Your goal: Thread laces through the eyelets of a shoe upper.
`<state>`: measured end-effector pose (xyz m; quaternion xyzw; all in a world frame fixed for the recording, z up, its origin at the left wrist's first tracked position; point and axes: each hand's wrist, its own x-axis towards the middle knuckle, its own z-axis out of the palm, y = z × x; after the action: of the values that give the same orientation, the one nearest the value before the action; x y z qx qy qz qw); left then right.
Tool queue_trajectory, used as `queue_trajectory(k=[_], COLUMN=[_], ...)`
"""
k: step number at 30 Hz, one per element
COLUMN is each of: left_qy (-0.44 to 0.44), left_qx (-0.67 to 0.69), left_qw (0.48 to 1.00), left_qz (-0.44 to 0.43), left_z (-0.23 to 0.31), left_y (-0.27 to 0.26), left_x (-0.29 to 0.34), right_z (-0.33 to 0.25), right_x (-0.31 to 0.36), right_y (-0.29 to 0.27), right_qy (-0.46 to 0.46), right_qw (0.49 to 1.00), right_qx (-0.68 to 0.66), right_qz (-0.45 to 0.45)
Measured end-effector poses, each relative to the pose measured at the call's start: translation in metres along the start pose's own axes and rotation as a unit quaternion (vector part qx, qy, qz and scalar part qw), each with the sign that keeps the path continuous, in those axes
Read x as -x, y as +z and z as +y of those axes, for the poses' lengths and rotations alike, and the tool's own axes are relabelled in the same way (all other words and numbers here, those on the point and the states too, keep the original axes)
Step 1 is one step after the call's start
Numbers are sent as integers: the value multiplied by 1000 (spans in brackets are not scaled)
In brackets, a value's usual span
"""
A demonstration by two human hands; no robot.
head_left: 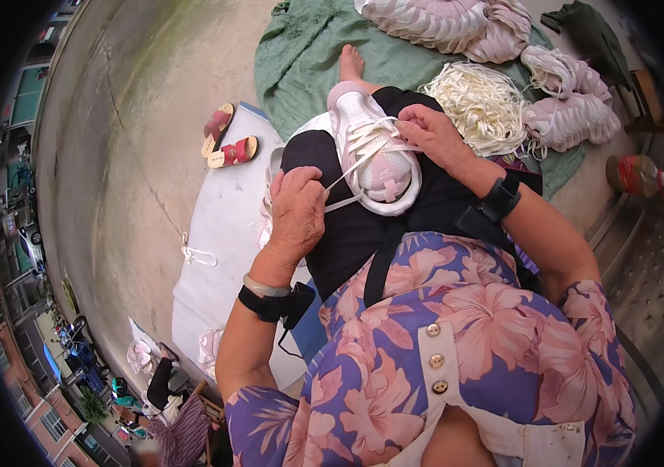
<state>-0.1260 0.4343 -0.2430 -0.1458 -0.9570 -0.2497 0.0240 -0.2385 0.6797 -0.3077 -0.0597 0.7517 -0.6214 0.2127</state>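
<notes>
Floral blouse (503, 319); left hand (298, 208), right hand (435, 138), each grip pinched closed on white lace (352, 167), pink shoe (388, 173) between.

Pink and white sneaker (391, 173), untied laces (363, 140), on lap (429, 206)

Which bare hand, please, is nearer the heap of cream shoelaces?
The right hand, beside the cream shoelace heap; the left hand is across the pink-and-white mesh shoe.

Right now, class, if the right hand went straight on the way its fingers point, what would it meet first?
Most likely the white laces across the pink-and-white sneaker, just left of the right hand; its fingers already touch a lace end, though depth is hard to judge.
</notes>
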Motion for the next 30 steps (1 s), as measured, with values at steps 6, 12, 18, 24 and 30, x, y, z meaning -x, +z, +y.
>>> queue_trajectory(k=[6, 12, 18, 24, 30], left_qy=[29, 109, 162, 125, 11], left_qx=[-160, -227, -228, -125, 71], left_qw=[986, 967, 955, 975, 990], left_qz=[-24, 40, 99, 135, 123], left_z=[-1, 32, 37, 16, 18], left_y=[-42, -69, -70, -31, 15], left_x=[39, 14, -23, -32, -43], right_z=[-20, -61, -114, -161, -183], right_x=[-6, -7, 2, 6, -10], right_y=[-2, 39, 47, -23, -106], right_qy=[-84, -327, -65, -137, -187], right_qw=[995, 915, 924, 944, 922], right_qx=[45, 219, -7, -171, -321], right_qz=[27, -82, -377, -247, -113])
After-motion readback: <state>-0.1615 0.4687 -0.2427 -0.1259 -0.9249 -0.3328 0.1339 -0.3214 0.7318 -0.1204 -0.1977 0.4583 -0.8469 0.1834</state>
